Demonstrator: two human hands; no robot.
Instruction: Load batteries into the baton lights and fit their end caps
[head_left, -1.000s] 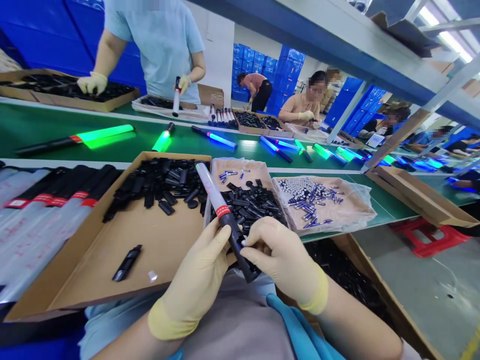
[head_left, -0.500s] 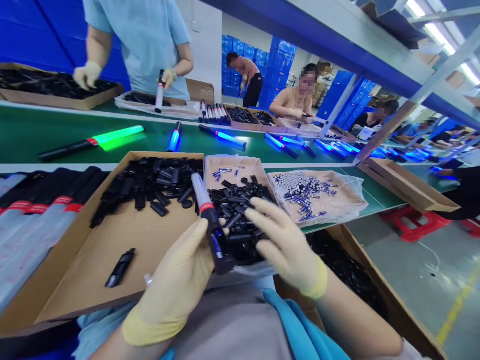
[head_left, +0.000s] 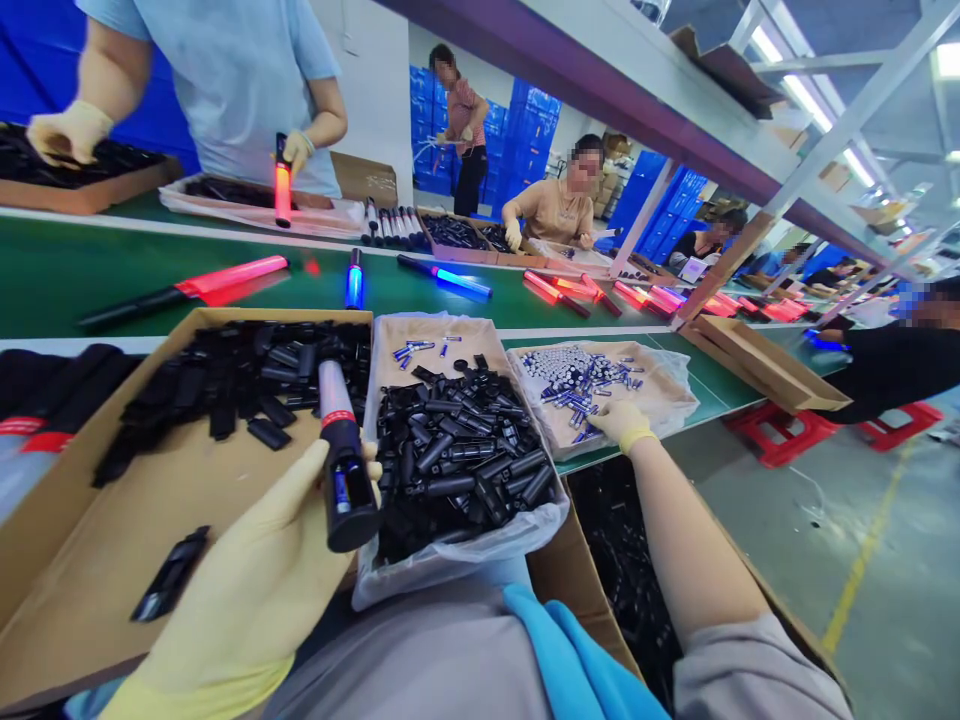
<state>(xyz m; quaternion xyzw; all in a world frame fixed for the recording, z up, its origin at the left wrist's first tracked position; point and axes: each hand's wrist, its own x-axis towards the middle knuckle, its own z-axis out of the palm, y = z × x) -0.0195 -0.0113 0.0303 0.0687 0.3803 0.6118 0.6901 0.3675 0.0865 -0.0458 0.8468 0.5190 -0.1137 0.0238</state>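
"Left of centre, low in the frame, a worker's gloved left hand (head_left: 262, 560) grips a light baton (head_left: 345, 450), thumb along one side and fingertips curled round the other."

"Which way does the baton point?"

"Up the frame and slightly tilted: pale tube at the top, red band beneath it, black handle nearest the camera. A blue battery (head_left: 343, 490) shows in the handle's slot."

"And the right hand (head_left: 624, 422)?"

"Right of centre, gloved too, it reaches into a plastic-lined tray (head_left: 660, 378) of blue-and-silver batteries (head_left: 559, 368). The fingertips dip among the nearest cells — whether they pinch one, I cannot tell."

"What separates the two hands?"

"At mid-frame, a second lined tray (head_left: 471, 336) is heaped with black plastic parts (head_left: 465, 440), a few small cells lying at its far end. Lower left, a cardboard tray (head_left: 217, 490) carries more black pieces along its far side and a loose black part (head_left: 172, 573) nearer the camera."

"Beyond the trays?"

"Across the frame runs a green conveyor belt (head_left: 45, 265), bearing a red-lit baton (head_left: 240, 280) at left and blue-lit ones nearer the middle. Upper left, a co-worker in light blue (head_left: 232, 90) holds a glowing red wand (head_left: 283, 190) — pointed downward."
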